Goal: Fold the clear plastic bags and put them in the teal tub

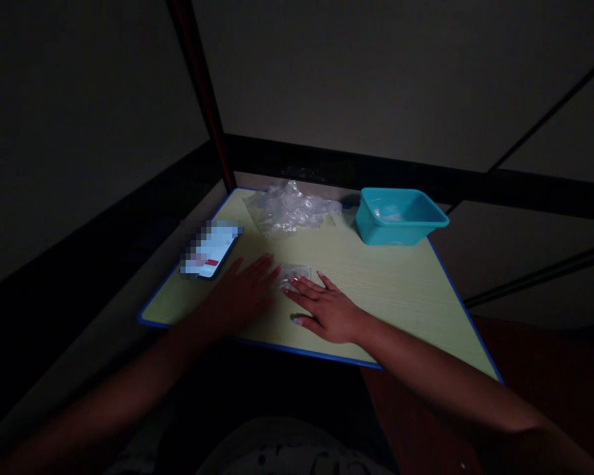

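A small clear plastic bag (297,272) lies flat on the pale green table (396,290). My left hand (242,293) rests flat beside it, fingers stretched toward its left edge. On the other side, my right hand (324,307) lies flat with spread fingers, and its fingertips touch the bag's near edge. Both hands are open and neither grips anything.
A phone (212,251) with a lit screen lies at the table's left edge. A heap of crumpled clear plastic bags (290,208) sits at the back. A teal plastic tub (398,215) stands at the back right. The surroundings are dark.
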{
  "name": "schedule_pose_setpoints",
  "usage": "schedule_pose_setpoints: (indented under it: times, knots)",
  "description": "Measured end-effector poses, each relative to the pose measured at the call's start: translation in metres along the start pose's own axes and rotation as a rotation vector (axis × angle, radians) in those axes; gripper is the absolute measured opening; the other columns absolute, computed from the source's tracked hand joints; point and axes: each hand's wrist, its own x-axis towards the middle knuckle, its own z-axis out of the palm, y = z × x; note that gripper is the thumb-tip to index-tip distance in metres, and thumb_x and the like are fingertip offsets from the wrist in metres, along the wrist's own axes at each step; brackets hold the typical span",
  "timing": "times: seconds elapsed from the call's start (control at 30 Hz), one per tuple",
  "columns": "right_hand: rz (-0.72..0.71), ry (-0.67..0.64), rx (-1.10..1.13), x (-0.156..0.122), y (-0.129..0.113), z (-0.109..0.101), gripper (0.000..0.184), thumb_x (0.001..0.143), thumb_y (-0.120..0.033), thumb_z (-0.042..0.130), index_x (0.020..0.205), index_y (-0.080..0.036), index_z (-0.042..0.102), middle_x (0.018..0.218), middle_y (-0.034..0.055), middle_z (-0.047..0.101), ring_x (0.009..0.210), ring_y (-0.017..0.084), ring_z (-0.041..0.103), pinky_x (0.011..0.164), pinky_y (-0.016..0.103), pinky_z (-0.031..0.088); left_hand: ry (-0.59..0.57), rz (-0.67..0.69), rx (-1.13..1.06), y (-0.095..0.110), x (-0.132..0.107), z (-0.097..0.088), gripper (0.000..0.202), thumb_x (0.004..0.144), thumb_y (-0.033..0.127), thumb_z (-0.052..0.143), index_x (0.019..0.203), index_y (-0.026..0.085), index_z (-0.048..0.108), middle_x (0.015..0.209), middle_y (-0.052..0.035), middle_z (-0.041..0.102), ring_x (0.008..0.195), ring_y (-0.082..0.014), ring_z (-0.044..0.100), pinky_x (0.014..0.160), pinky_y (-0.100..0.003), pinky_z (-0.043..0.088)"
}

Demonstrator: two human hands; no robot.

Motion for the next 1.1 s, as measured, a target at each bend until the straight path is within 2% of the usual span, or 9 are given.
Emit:
schedule_pose_setpoints:
  times: [0.07, 0.17, 0.33, 0.5, 0.67, 0.83, 0.97, 1.03, 1.1]
  knots:
    - [0.0, 0.012, -0.002, 0.0, 0.0, 0.001, 0.06, 0.097, -0.047, 0.038, 0.148, -0.015, 0.032, 0.156, 0.0145, 0.025, 0.145, 0.023, 0.019, 0.115, 0.055, 0.006, -0.01, -0.029, -0.082, 0.025, 0.007, 0.001, 0.059, 0.095, 0.037, 0.041, 0.146, 0.007, 0.033, 0.152, -0.0208, 0.034, 0.144, -0.03, 0.026, 0.113, -0.055, 0.023]
    - [0.002, 0.028, -0.003, 0.0, 0.001, 0.004, 0.061, 0.092, -0.038, 0.046, 0.145, -0.008, 0.037, 0.151, 0.0199, 0.034, 0.144, 0.025, 0.024, 0.117, 0.054, 0.003, -0.017, 0.013, -0.235, 0.059, 0.025, 0.006, 0.069, 0.095, 0.046, 0.037, 0.149, 0.005, 0.024, 0.154, -0.0217, 0.027, 0.146, -0.0296, 0.018, 0.115, -0.052, 0.021]
    - [-0.013, 0.082, -0.003, 0.001, 0.005, 0.01, 0.066, 0.084, -0.033, 0.052, 0.145, -0.011, 0.039, 0.154, 0.0169, 0.029, 0.146, 0.025, 0.017, 0.117, 0.052, 0.0, -0.006, -0.086, -0.371, 0.083, 0.048, 0.014, 0.071, 0.097, 0.048, 0.03, 0.148, 0.0, 0.021, 0.155, -0.0254, 0.022, 0.146, -0.0308, 0.017, 0.114, -0.05, 0.025]
    - [-0.02, 0.087, -0.025, 0.002, 0.005, 0.012, 0.064, 0.087, -0.033, 0.05, 0.146, -0.014, 0.038, 0.155, 0.0152, 0.028, 0.146, 0.024, 0.015, 0.117, 0.053, 0.002, 0.007, -0.2, -0.29, 0.079, 0.046, 0.019, 0.07, 0.097, 0.049, 0.033, 0.147, 0.001, 0.026, 0.154, -0.0248, 0.024, 0.145, -0.0338, 0.018, 0.112, -0.053, 0.026]
    - [-0.018, 0.07, -0.015, 0.003, 0.002, 0.009, 0.054, 0.094, -0.04, 0.045, 0.142, -0.016, 0.043, 0.156, 0.0139, 0.025, 0.145, 0.024, 0.02, 0.116, 0.056, 0.005, -0.058, -0.251, -0.186, 0.064, 0.033, 0.022, 0.062, 0.098, 0.04, 0.031, 0.147, 0.003, 0.027, 0.156, -0.0207, 0.021, 0.144, -0.0293, 0.023, 0.111, -0.051, 0.03]
    - [0.005, 0.037, -0.003, 0.004, 0.001, 0.007, 0.066, 0.096, -0.049, 0.04, 0.151, -0.014, 0.025, 0.156, 0.0143, 0.023, 0.145, 0.023, 0.019, 0.116, 0.056, 0.006, -0.112, -0.343, -0.075, 0.042, 0.015, 0.022, 0.057, 0.098, 0.037, 0.032, 0.145, 0.004, 0.034, 0.153, -0.0212, 0.028, 0.143, -0.0294, 0.028, 0.11, -0.055, 0.029]
    - [0.006, 0.027, -0.006, 0.005, 0.001, 0.007, 0.068, 0.097, -0.05, 0.037, 0.152, -0.012, 0.021, 0.157, 0.0134, 0.021, 0.145, 0.023, 0.018, 0.116, 0.056, 0.007, -0.087, -0.466, -0.015, 0.031, 0.009, 0.019, 0.06, 0.098, 0.039, 0.032, 0.145, 0.001, 0.033, 0.152, -0.0251, 0.03, 0.142, -0.0332, 0.028, 0.109, -0.061, 0.028]
    - [0.004, 0.028, -0.014, 0.004, 0.001, 0.007, 0.068, 0.097, -0.05, 0.037, 0.151, -0.012, 0.022, 0.156, 0.0142, 0.021, 0.145, 0.023, 0.018, 0.116, 0.056, 0.008, -0.037, -0.457, 0.004, 0.032, 0.013, 0.015, 0.061, 0.097, 0.039, 0.033, 0.145, 0.001, 0.032, 0.153, -0.0253, 0.028, 0.143, -0.0336, 0.025, 0.11, -0.062, 0.024]
    - [0.005, 0.034, -0.024, 0.004, 0.001, 0.007, 0.066, 0.096, -0.05, 0.039, 0.149, -0.012, 0.028, 0.156, 0.0161, 0.024, 0.145, 0.024, 0.02, 0.115, 0.057, 0.008, 0.01, -0.358, -0.017, 0.038, 0.021, 0.012, 0.059, 0.097, 0.038, 0.034, 0.146, 0.004, 0.031, 0.154, -0.023, 0.027, 0.144, -0.0315, 0.023, 0.112, -0.06, 0.022]
